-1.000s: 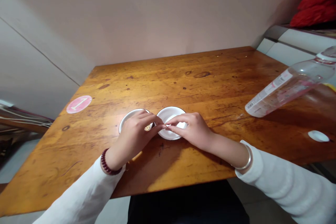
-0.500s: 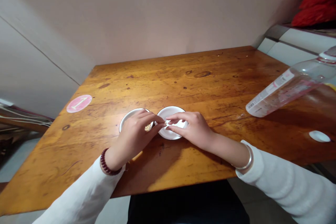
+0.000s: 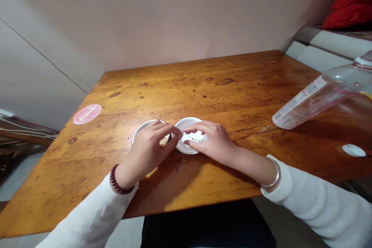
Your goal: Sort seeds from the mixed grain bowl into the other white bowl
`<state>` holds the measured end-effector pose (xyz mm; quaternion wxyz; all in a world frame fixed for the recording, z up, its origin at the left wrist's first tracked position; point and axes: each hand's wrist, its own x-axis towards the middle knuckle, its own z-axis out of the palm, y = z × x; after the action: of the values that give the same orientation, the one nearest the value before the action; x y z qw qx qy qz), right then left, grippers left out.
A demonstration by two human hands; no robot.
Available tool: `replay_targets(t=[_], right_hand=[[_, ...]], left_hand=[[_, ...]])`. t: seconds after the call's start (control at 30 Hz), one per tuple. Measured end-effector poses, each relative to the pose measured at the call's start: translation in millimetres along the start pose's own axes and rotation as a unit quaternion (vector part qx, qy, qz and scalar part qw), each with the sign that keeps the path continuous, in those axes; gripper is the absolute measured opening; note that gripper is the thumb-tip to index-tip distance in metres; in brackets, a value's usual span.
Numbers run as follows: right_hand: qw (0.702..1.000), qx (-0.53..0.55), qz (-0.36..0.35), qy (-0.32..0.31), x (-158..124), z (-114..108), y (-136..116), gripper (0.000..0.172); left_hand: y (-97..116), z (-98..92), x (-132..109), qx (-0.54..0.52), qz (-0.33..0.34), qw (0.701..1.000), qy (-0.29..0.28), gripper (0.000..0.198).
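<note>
The left hand (image 3: 147,147) pinches a thin pin (image 3: 187,135) in its fingertips, with a little bunch of pale yellow beads (image 3: 164,140) by its fingers. The right hand (image 3: 213,139), curved and just beside it, has moved back, so tiny beads (image 3: 196,138) now show on the white plate (image 3: 186,123) under it.

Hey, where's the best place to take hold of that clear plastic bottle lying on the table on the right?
Take the clear plastic bottle around its middle from above: it lies on its side, so the long straight body faces up.
</note>
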<state>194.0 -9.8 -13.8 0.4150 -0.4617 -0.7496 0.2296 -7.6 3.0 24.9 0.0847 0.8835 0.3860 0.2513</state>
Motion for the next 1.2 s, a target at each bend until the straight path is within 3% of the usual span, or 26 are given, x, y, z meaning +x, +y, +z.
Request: replay_targets(t=[0.13, 0.27, 0.4, 0.5, 0.67, 0.83, 1.07, 1.2], right_hand=[[1.0, 0.022, -0.017, 0.0, 0, 0, 0, 0.009], [1.0, 0.015, 0.005, 0.023, 0, 0, 0, 0.007], [1.0, 0.011, 0.015, 0.02, 0, 0, 0, 0.009], [1.0, 0.01, 0.011, 0.022, 0, 0, 0, 0.01], [1.0, -0.001, 0.012, 0.023, -1, 0, -1, 0.01], [1.0, -0.009, 0.009, 0.019, 0, -1, -1, 0.011], [1.0, -0.001, 0.003, 0.011, -1, 0, 1, 0.008], [1.0, 0.0, 0.004, 0.013, -2, 1, 2, 0.008]], left_hand=[[1, -2.0, -1, 0.017, -0.021, 1.0, -0.001, 0.015], [-4, -13.4, -2, 0.143, -0.151, 0.978, 0.032, 0.017], [-11, -24.0, -3, 0.226, -0.208, 0.951, -0.029, 0.021], [-13, -25.0, -3, 0.218, -0.21, 0.949, -0.085, 0.027], [-10, -21.5, -2, 0.215, -0.204, 0.948, -0.116, 0.027], [-12, -18.8, -2, 0.218, -0.181, 0.953, -0.108, 0.021], [-21, -15.0, -7, 0.239, -0.131, 0.961, -0.054, 0.015], [-21, -15.2, -8, 0.24, -0.133, 0.96, -0.058, 0.015]])
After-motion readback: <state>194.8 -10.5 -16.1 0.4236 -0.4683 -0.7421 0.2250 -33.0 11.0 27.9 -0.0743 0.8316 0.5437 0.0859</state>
